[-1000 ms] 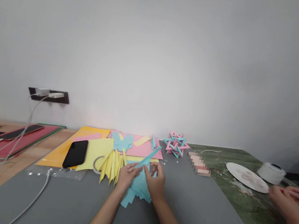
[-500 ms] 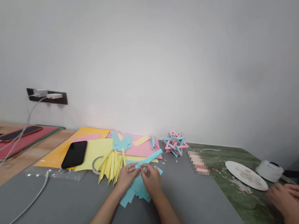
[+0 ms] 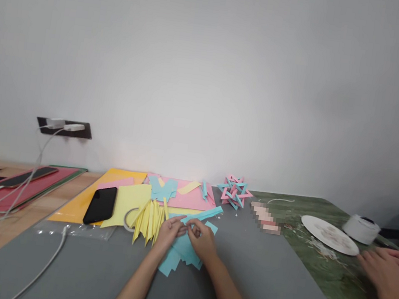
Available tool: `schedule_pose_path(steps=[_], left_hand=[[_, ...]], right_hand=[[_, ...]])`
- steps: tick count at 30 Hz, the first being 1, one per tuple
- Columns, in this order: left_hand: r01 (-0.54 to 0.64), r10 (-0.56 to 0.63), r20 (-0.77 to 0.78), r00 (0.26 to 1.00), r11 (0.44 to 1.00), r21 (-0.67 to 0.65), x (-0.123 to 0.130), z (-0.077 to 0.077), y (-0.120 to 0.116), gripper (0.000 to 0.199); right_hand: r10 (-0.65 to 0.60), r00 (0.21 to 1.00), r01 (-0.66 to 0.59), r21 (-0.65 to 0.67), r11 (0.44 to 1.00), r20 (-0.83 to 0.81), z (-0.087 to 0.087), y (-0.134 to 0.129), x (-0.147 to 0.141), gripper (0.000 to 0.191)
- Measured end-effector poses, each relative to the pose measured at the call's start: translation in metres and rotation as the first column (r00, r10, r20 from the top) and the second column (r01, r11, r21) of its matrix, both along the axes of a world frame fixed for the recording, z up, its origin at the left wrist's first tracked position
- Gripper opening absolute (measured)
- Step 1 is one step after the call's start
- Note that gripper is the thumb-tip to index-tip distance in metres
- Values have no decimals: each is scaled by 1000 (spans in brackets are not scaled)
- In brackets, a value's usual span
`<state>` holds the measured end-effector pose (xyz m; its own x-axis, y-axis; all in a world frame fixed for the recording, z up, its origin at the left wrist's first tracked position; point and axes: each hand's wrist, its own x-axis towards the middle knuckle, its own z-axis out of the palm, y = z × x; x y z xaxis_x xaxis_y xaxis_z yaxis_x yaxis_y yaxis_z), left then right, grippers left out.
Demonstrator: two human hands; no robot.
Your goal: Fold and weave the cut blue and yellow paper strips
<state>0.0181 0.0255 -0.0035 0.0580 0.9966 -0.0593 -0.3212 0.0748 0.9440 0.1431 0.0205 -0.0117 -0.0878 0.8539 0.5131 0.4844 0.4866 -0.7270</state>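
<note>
A long light-blue folded paper strip [image 3: 202,215] slants up and right from between both hands, its near end hidden by fingers. The left hand [image 3: 168,231] and right hand [image 3: 200,239] pinch it, fingertips together, above loose blue paper pieces [image 3: 174,258] on the grey surface [image 3: 258,281].

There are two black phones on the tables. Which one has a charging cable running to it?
The phone at far left, lying on the red sheet, has white cables running to it from the wall socket. The other phone lies on the orange sheet, with no cable attached.
</note>
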Motion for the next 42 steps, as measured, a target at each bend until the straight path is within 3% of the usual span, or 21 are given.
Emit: schedule_pose_path(steps=[6, 10, 15, 18, 22, 24, 35, 42], left_hand=[[-45, 46, -59, 997, 999, 24, 0, 1, -1, 32], [-39, 40, -63, 997, 999, 21, 1, 1, -1, 29], [-13, 14, -52, 999, 1000, 20, 1, 2, -1, 29], [7, -5, -48, 999, 999, 35, -1, 1, -1, 31], [81, -75, -79, 994, 994, 73, -2, 1, -2, 34], [103, -95, -100, 990, 991, 81, -1, 2, -3, 36], [9, 9, -138, 990, 992, 123, 9, 10, -10, 40], [-30, 56, -152, 987, 985, 170, 10, 7, -7, 36]], right_hand=[[16, 999, -17, -21, 1000, -46, -1, 1, 0, 15], [18, 979, -24, -26, 999, -204, -5, 4, -2, 15], [-91, 852, 97, -15, 995, -516, -7, 11, -4, 41], [-102, 775, 87, -54, 995, -624, -8, 16, -3, 48], [-46, 788, -56, -146, 988, -613, -10, 21, 0, 25], [-36, 795, -87, -174, 981, -605, -11, 21, 2, 26], [-67, 758, -31, -139, 990, -649, -9, 18, -3, 24], [-88, 742, -26, -160, 987, -664, -4, 13, -6, 26]])
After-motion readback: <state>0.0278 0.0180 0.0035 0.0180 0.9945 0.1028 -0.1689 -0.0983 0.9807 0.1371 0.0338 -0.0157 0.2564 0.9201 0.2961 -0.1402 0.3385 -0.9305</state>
